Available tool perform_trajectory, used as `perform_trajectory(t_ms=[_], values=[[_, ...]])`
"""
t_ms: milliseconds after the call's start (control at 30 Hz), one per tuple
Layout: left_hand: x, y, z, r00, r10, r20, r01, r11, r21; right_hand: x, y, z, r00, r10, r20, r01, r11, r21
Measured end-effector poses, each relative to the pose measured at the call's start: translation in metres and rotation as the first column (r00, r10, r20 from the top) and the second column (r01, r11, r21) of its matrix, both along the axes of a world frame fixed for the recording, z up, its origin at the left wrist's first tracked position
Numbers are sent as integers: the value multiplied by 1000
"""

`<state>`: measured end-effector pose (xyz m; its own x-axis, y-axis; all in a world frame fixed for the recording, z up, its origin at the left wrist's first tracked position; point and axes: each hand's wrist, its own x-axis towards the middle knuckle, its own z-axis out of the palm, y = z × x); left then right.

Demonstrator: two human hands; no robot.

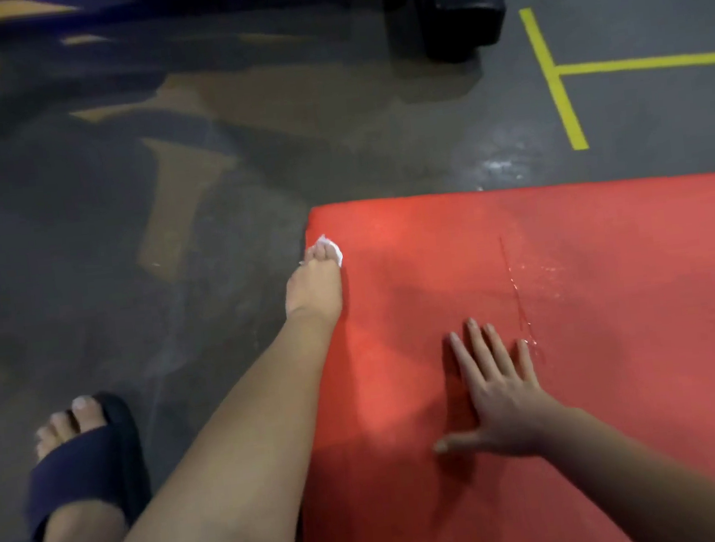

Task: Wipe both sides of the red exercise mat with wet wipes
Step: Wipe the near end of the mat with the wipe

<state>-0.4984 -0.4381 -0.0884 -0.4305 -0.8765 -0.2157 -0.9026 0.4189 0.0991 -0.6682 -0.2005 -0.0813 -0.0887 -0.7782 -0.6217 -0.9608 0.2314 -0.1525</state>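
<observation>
The red exercise mat (631, 374) lies flat on the floor and fills the lower right of the view. My left hand (313, 286) reaches to the mat's far left corner and holds a crumpled white wet wipe (330, 243) down on the surface; the wipe pokes out beyond the fingertips. My right hand (501, 397) lies flat on the mat nearer to me, fingers straight and spread, holding nothing. A thin wet streak with droplets (519, 293) glistens on the mat just beyond my right fingertips.
A foot in a dark blue slide sandal (81, 467) stands on the grey floor left of the mat. Black gym equipment (460, 4) sits at the top. Yellow floor lines (555, 73) run at the upper right.
</observation>
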Motion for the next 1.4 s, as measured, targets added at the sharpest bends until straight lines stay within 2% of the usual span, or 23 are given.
perform_trajectory(t_ms=[67, 200, 333, 400, 567, 633, 767, 900, 1000, 1067, 1167, 1233, 1300, 1400], values=[[13, 4, -1, 997, -2, -71, 5, 1000, 31, 21, 23, 7, 998, -54, 16, 51, 992, 119], [34, 33, 0, 997, -10, -72, 9, 1000, -1, 44, 20, 11, 990, -139, -19, 140, 966, 219], [38, 58, -16, 974, 121, -189, -117, 993, 35, 45, 12, 6, 981, -192, -5, 187, 948, 258], [36, 54, -23, 969, 120, -216, -115, 993, 33, 45, 12, 4, 980, -199, 7, 191, 947, 259], [29, 21, -15, 990, 11, -142, -4, 999, 52, 44, 15, 6, 981, -193, 29, 179, 949, 259], [26, 20, -9, 997, 8, -77, -4, 999, 44, 43, 15, 6, 982, -187, 34, 172, 950, 262], [29, 44, 12, 991, -106, 81, 100, 993, 69, 42, 15, 15, 980, -191, 62, 167, 948, 272], [53, 48, 39, 904, -365, 224, 311, 919, 240, 40, 14, 24, 971, -219, 93, 186, 944, 272], [54, 39, 49, 819, -507, 269, 376, 828, 416, 39, 15, 24, 970, -224, 98, 192, 946, 263], [52, 37, 48, 836, -504, 217, 394, 827, 402, 40, 16, 24, 969, -225, 103, 193, 947, 258], [56, 46, 30, 904, -420, 81, 381, 876, 297, 39, 18, 18, 967, -229, 110, 195, 947, 254], [67, 47, 23, 920, -385, 69, 361, 904, 230, 38, 18, 14, 973, -207, 104, 177, 953, 245], [74, 43, 28, 888, -447, 111, 421, 886, 195, 39, 14, 14, 972, -217, 86, 191, 950, 246], [79, 37, 41, 787, -586, 195, 545, 807, 225, 42, 16, 14, 975, -210, 76, 187, 953, 240]])
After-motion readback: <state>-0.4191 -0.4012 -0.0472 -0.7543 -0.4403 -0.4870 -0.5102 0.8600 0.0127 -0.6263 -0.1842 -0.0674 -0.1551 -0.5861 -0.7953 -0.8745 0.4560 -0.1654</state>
